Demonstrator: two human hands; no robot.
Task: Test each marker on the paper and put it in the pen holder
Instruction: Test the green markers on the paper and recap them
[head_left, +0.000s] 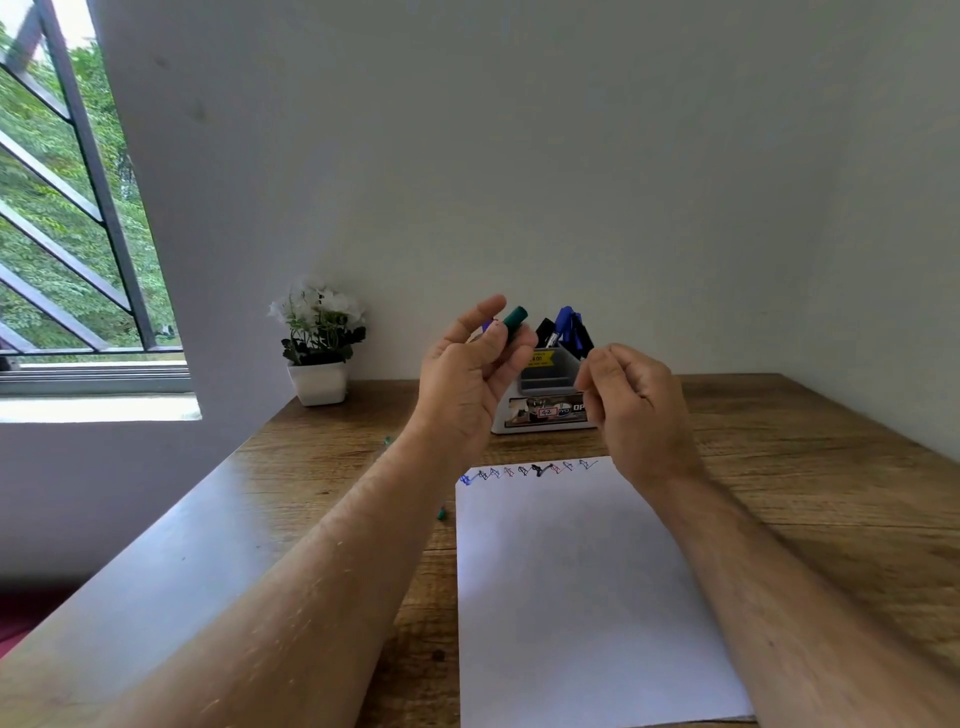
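A: Head view. Left hand (470, 364) is raised above the table (810, 447), fingers curled round a green marker (514, 322) whose end pokes up past the fingertips; a bit of blue-and-red shows beside it — possibly another pen, too small to tell.

B: Right hand (631, 397)?

A: Fingers curled, thumb meeting fingertips near the pen holder (545, 402). Whether it pinches anything — a cap, say — I cannot tell. Holder sits at the far side of the table, already holding blue and black markers (566, 325).

B: Paper (587, 587)?

A: Flat, below both hands; a row of test scribbles (535, 470) runs along its top edge, with free space at the right end.

B: Advice for the step?

A: Likely uncapping. Pull straight along the barrel, keep the cap in hand, then mark just right of the last scribble with light pressure.
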